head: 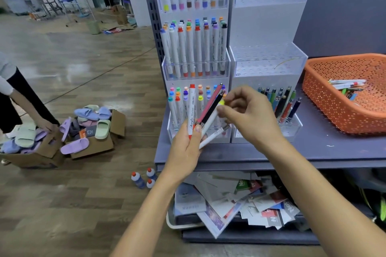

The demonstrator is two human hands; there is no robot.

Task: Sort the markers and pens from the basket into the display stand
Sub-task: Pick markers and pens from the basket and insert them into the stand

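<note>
My left hand [184,150] grips a fanned bunch of markers and pens [205,113]: a white acrylic marker with a red cap, a pink pen, a black pen and white markers. My right hand [248,117] reaches into the bunch from the right, its thumb and fingers pinched around a yellow-capped marker's top. Behind them stand two clear display stands: the left stand [195,69] is full of colour-capped markers, the right stand [269,64] holds dark pens only in its lowest tier. The orange basket [334,110] at the right holds a few remaining markers and pens.
The stands and basket rest on a grey shelf [313,152]. Below it lies a pile of booklets and papers [236,204]. Small red-capped bottles [144,177] stand on the wooden floor. At the left, another person bends over cardboard boxes of slippers [69,133].
</note>
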